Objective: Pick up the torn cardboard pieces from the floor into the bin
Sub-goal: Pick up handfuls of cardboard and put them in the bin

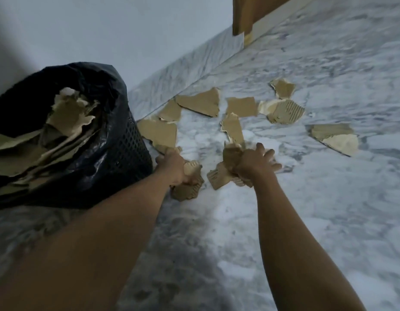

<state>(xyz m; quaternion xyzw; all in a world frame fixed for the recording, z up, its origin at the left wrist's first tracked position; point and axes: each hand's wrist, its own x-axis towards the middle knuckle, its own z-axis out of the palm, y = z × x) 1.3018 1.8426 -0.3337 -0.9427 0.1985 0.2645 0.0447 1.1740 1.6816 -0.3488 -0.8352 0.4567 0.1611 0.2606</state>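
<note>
Black plastic bag (100, 77) lines the one dark mesh bin (131, 140) at the left of the frame. The bin stands on the grey-and-white marble floor (329, 198) close to the pale wall (105, 30). It is loaded with torn brown scraps (69, 115), some showing a whitish ripped layer, stacked up to about the rim; their number cannot be counted.

Cardboard pieces (199, 102) lie scattered on the floor in the middle and right of the frame, to the right of the bin. About eight lie loose there: three in a cluster along the marble skirting (190, 63) near the bin, two in the centre, two right of centre, and one alone further right.

Two bare arms reach in from the bottom edge. The left hand (172, 164), just beside the bin's base, has its fingers curled round a bunch of ribbed scraps low to the floor. The right hand (255, 163), centre frame, clutches a crumpled wad on its thumb side while its other fingers spread forward.

One brown wooden panel (246, 14) shows at the top right.
</note>
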